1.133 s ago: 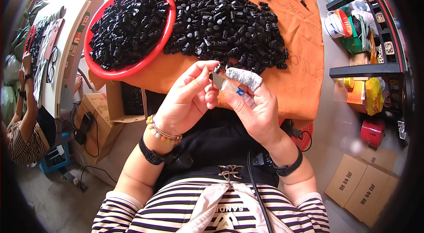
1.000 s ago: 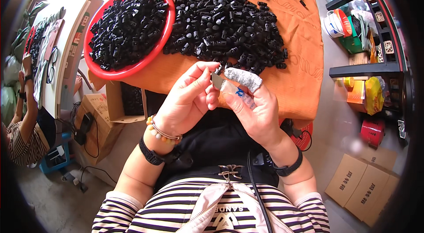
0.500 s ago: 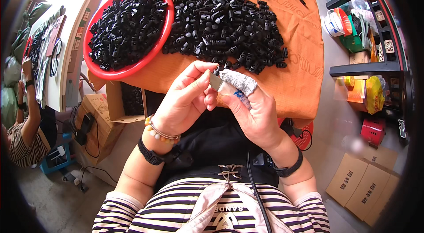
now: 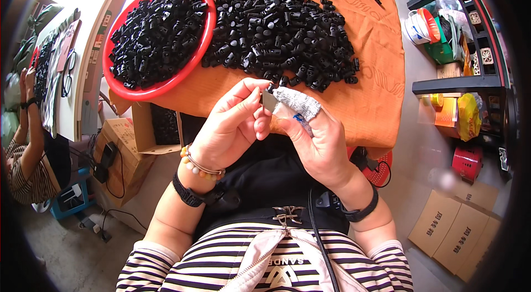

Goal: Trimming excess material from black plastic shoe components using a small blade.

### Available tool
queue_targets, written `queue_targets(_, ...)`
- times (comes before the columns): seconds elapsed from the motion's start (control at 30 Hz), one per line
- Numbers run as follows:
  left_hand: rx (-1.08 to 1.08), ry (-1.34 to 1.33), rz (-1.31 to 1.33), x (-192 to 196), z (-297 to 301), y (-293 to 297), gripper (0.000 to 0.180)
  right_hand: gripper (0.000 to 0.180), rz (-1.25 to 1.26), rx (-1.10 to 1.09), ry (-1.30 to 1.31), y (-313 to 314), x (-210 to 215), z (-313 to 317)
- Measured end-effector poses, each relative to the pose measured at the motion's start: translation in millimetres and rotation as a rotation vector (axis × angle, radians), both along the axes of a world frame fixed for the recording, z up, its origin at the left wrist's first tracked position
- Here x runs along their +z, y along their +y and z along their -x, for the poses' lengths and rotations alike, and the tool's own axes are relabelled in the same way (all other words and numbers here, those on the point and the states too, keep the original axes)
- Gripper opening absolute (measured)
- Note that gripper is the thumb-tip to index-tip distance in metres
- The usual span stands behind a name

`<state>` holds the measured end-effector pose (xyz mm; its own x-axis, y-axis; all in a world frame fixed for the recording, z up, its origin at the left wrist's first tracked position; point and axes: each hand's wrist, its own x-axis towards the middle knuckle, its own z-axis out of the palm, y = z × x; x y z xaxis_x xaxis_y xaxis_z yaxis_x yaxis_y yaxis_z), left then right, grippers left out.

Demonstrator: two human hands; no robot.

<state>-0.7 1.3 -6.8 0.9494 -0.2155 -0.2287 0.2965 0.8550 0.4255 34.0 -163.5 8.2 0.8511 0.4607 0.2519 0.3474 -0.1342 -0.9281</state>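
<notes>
Both hands meet at the centre of the view, just below the table edge: the left hand pinches a small dark plastic piece between thumb and forefinger, and the right hand, one finger wrapped in a grey cloth finger guard, presses against the same piece from the 3 o'clock side, fingers curled closed around it. At 11 o'clock sits a round red plastic basin heaped with small black plastic parts; at 12 o'clock a larger loose pile of black plastic parts lies spread on the orange cloth-covered table. Judging by the two heaps, a good share of the parts already lies in the basin, while at least as many remain loose on the cloth, so the work looks roughly midway, though which heap is finished cannot be told for sure. Against the frames a second ago, the hands stay at the same spot; the guarded finger has tipped slightly downward toward the piece, and both heaps are unchanged.
</notes>
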Motion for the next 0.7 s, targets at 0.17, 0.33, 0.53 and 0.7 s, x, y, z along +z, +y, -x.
queue_targets(0.17,-0.016,0.004,0.021,-0.1,-1.0,-1.1,0.022,0.03,-0.184,0.017,0.295,-5.4,7.3,-0.1)
queue_targets(0.33,-0.016,-0.022,-0.005,-1.9,-1.8,-3.8,0.024,0.044,-0.275,-0.021,0.287,-3.3,8.4,-7.5)
queue_targets(0.53,-0.07,-0.019,-0.005,2.5,0.5,-6.1,0.019,0.05,-0.304,0.023,0.397,13.4,14.2,-15.4)
queue_targets(0.7,-0.09,-0.01,0.016,-0.6,-1.6,-5.6,0.018,0.039,-0.258,-0.09,0.268,16.1,-2.3,-22.0)
